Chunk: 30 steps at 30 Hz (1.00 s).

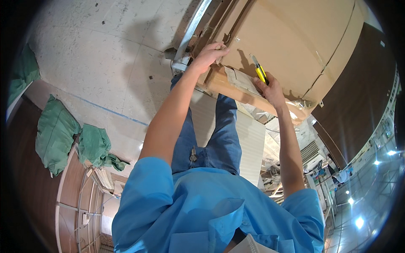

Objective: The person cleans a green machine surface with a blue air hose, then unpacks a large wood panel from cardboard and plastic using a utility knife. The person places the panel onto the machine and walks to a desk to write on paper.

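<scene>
A large brown cardboard box lies in front of me, its near end torn along the edge. In my right hand is a yellow and black utility knife, its blade pointing up and away over the box top. That hand rests by the near edge, next to a white ribbed strip on the cardboard. My left hand is closed at the box's torn left corner, its fingers curled on the cardboard edge; the fingertips are partly hidden. Clear tape hangs loosely at the near right corner.
A metal frame bar stands left of the box. Green sacks lie at the far left by brown panels. To the right are a dark brown panel and a grey vented crate. A pale board lies near my legs.
</scene>
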Available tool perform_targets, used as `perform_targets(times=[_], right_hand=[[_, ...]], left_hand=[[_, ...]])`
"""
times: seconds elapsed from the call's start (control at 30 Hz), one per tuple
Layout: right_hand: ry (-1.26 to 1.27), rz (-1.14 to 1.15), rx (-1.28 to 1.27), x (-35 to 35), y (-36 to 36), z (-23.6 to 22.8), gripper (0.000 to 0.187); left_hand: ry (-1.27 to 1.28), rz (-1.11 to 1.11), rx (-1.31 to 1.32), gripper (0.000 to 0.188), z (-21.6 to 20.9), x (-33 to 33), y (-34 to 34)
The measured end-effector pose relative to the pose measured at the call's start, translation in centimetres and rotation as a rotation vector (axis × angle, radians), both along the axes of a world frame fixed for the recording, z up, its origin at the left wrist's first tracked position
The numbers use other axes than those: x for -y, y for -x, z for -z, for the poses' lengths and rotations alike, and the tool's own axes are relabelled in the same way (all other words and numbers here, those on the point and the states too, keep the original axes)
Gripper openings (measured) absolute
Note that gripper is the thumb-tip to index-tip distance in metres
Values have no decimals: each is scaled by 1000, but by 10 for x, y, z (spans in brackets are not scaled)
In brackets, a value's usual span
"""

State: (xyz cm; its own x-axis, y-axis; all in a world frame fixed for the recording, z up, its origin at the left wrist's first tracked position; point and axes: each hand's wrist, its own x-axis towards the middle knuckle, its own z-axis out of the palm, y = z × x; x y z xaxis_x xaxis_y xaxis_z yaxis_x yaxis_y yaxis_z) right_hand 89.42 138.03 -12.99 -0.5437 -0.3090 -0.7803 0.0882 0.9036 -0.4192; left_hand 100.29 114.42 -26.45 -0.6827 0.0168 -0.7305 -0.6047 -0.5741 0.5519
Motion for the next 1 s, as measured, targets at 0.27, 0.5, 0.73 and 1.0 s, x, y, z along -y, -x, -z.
perform_targets(times=[0.27, 0.5, 0.73, 1.0], right_hand=[[-47, -188, 116, 6, 10, -11, 41], [-161, -348, 255, 24, 23, -15, 47], [-28, -791, -261, 96, 38, 5, 39], [15, -691, 105, 178, 22, 57, 39]], left_hand=[[317, 554, -424, 55, -40, 6, -54], [1001, 594, -491, 34, -65, -37, -62], [1139, 227, -299, 32, -73, -86, -75], [836, -233, -199, 25, -39, -56, -80]])
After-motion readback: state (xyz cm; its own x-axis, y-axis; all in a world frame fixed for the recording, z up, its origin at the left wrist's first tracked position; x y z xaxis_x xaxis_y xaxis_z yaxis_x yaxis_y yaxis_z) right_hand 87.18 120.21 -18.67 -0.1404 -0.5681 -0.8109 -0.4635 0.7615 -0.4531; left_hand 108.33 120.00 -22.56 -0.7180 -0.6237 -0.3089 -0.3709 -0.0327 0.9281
